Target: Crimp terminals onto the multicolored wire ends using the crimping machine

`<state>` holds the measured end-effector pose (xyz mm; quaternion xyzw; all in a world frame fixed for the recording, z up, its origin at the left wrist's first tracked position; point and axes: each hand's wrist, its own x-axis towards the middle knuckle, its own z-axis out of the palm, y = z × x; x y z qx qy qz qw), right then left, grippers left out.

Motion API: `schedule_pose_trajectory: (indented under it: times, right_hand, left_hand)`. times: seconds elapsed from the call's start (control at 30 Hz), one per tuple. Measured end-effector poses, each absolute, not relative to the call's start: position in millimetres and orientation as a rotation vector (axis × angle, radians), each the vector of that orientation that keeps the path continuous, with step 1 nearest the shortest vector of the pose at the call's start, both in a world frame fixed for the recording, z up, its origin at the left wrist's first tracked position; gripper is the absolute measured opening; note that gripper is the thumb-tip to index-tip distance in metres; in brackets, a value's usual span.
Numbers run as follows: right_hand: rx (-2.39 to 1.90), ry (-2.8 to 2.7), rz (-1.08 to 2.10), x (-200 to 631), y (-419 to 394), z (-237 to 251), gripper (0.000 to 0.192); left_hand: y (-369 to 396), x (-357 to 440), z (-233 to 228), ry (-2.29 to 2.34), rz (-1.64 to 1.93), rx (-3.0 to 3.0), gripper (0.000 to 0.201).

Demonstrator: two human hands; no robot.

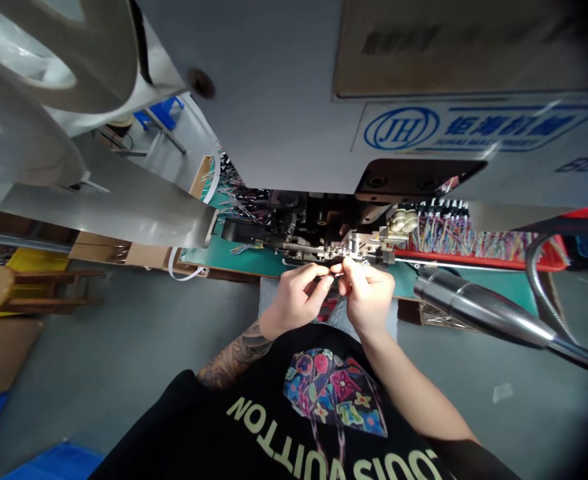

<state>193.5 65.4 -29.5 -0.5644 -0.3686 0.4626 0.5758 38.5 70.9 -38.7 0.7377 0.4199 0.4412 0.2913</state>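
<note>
A grey machine housing (284, 100) labelled "JH" overhangs the green worktop (234, 257). At the worktop's front edge, the left hand (297, 297) and right hand (369, 297) pinch a small wire piece (337, 267); its direction cannot be made out.

**Bright, even workshop light through a strongly warped wide lens**

We see a scene lit evenly from above, with no hard shadows on the grey floor (124, 347). The pale machine housing (274, 100) reflects soft light, and a white glare streak runs along the metal tube (479, 308) at right. The dark recess under the housing stays dim, its small parts hard to read. Straight edges bow outward, and the corners darken, most at right. The printed label (469, 125) looks slightly smeared. Both hands (339, 293) sit fairly sharp at centre, though what their fingertips pinch is too small to make out.
</note>
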Motion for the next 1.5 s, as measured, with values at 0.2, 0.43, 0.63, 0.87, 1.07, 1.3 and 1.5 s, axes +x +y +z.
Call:
schedule_pose_trajectory:
  times: [0.2, 0.43, 0.63, 0.87, 1.07, 1.3, 1.5]
  right_hand:
    - [-1.322, -0.892, 1.103, 194, 68, -33, 0.062]
    - [-1.333, -0.877, 1.171, 196, 67, -38, 0.060]
    - [-1.185, -0.977, 1.282, 200, 64, -39, 0.056]
    - [-1.325, -0.887, 1.065, 195, 61, -42, 0.042]
    - [-1.325, -0.855, 1.089, 197, 66, -45, 0.045]
    - [-1.364, -0.866, 1.096, 196, 67, -43, 0.048]
    - [-1.233, -0.887, 1.285, 202, 67, -46, 0.052]
  left_hand:
    - [69, 36, -42, 1.155, 1.111, 1.945, 0.024]
    - [70, 33, -42, 1.163, 1.070, 1.816, 0.035]
    - [78, 26, -38, 0.985, 0.888, 1.468, 0.039]
    - [75, 34, -35, 1.073, 0.994, 1.586, 0.030]
    - [72, 36, -36, 1.185, 0.992, 1.656, 0.025]
    - [71, 37, -41, 1.203, 1.020, 1.740, 0.029]
    - [81, 30, -40, 1.058, 1.017, 1.744, 0.029]
